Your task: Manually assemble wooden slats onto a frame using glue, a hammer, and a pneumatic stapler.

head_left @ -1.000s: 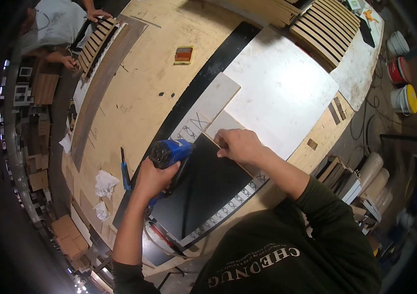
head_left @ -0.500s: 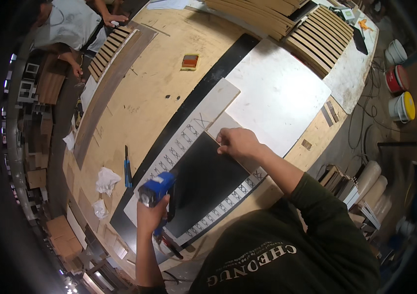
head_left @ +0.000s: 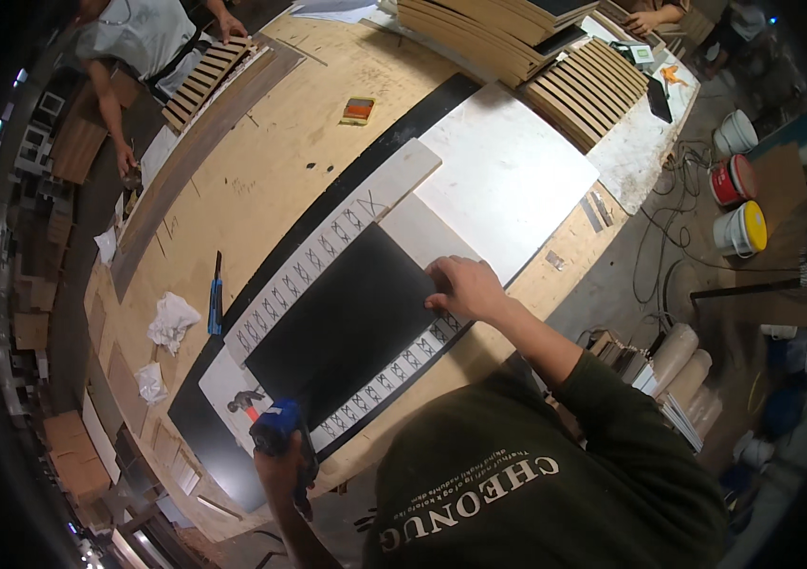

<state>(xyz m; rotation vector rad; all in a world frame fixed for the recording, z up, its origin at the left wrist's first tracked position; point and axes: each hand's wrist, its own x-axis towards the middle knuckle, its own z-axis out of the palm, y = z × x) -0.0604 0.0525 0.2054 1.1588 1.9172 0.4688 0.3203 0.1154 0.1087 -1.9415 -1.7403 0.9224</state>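
Black panel (head_left: 342,318) under right hand (head_left: 465,289), two patterned strips (head_left: 313,261).

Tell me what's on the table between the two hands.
In the head view, the black panel stretches between the left hand, gripping a blue power tool, and the right hand, pressing the panel's far edge.
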